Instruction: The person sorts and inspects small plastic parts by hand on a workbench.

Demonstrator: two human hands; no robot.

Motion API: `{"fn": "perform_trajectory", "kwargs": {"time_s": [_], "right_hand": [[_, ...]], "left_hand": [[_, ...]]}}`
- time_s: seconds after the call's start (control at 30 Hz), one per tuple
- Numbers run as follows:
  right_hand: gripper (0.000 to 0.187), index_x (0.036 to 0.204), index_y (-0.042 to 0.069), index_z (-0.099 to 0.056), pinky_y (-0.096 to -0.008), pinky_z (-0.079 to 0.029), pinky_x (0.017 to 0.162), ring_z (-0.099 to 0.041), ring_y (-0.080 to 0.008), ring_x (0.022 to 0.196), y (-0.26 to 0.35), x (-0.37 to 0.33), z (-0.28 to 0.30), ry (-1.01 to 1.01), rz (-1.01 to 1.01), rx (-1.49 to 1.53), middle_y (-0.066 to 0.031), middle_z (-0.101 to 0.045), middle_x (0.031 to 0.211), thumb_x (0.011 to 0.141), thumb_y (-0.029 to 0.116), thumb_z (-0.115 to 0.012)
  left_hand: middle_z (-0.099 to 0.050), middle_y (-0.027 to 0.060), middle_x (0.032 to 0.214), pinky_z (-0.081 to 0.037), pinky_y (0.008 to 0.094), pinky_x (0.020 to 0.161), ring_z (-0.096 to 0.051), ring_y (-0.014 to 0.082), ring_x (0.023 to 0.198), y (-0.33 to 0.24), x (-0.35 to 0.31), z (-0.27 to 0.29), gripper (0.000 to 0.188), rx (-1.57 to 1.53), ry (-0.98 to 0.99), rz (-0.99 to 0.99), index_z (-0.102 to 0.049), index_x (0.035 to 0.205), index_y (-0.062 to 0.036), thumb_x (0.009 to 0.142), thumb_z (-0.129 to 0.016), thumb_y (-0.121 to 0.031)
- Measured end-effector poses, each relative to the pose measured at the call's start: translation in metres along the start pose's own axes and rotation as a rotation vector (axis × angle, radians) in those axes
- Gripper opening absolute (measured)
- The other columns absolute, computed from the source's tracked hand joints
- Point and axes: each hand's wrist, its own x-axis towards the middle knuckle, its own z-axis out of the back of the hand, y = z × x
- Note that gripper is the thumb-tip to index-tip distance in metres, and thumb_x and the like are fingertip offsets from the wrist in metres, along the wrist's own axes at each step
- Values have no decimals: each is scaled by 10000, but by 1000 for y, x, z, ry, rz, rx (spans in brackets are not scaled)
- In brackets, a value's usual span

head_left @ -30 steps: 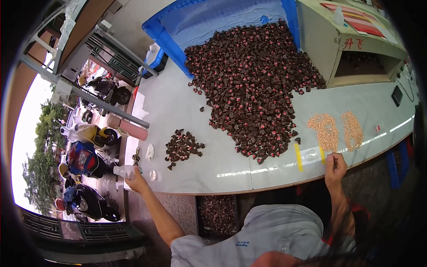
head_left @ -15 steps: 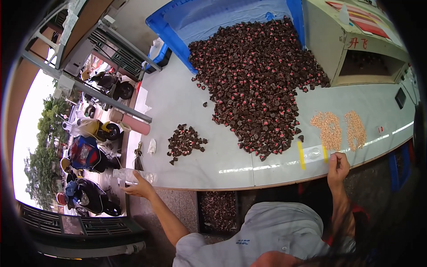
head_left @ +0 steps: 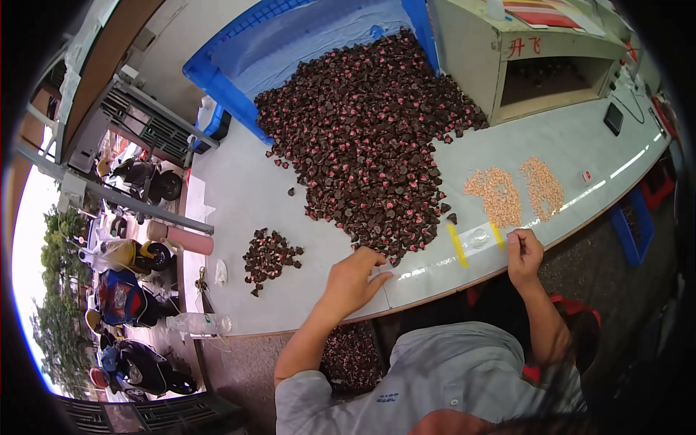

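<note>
At the table edge (head_left: 290, 319), two hands are rested.
The left hand (head_left: 353, 277) is spread beside the dark pile (head_left: 377, 145); the right hand (head_left: 523, 252) is curled, its hold unclear.

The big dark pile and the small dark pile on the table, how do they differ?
The big dark pile is far larger and reaches back into the blue tray; the small dark pile is a loose handful lying alone on the bare table. The big pile's near edge lies just beyond the left hand; the small pile lies farther to that hand's left. Both seem to be the same dark pieces with red spots.
</note>
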Motion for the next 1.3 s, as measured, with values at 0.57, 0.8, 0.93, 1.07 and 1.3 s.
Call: {"fn": "perform_trajectory", "kwargs": {"time_s": [0.57, 0.8, 0.93, 1.07, 1.3], "right_hand": [[60, 894, 6, -595, -232, -414, 523, -519, -72, 572, 22, 17, 30, 199, -208, -179, -20, -577, 668, 858, 38, -630], [82, 865, 56, -604, -367, -479, 532, -624, -261, 571, 18, 27, 19, 243, -105, -544, -93, -617, 638, 802, 81, -651], [83, 850, 75, -598, -380, -483, 532, -636, -277, 579, 19, 30, 13, 246, -105, -626, -83, -619, 626, 796, 95, -657], [83, 857, 81, -604, -383, -485, 532, -639, -279, 577, 23, 30, 14, 253, -60, -665, -87, -618, 620, 794, 97, -657], [74, 855, 89, -604, -413, -492, 560, -637, -302, 631, 34, 44, 28, 375, 46, -618, -78, -646, 703, 784, 81, -624]], "left_hand": [[-590, 103, 867, -504, 351, 662, -620, 266, 764, -4, 0, -30, 164, -136, 121, -45, -660, 951, -46, 805, -720, -92], [-647, 56, 911, -497, 278, 702, -602, 95, 811, -27, 53, -44, 195, -658, 515, -15, -672, 1025, -11, 868, -693, -125], [-627, 51, 870, -522, 251, 753, -633, 121, 840, -16, 65, -74, 226, -998, 543, 160, -665, 1095, 7, 931, -625, -144], [-672, 114, 971, -544, 272, 757, -676, 175, 882, -9, 58, -76, 239, -1065, 598, 291, -648, 1071, 51, 951, -594, -148], [-683, 142, 1016, -556, 279, 753, -687, 191, 883, -12, 59, -72, 200, -1122, 661, 399, -653, 1024, 58, 931, -616, -115]]}}
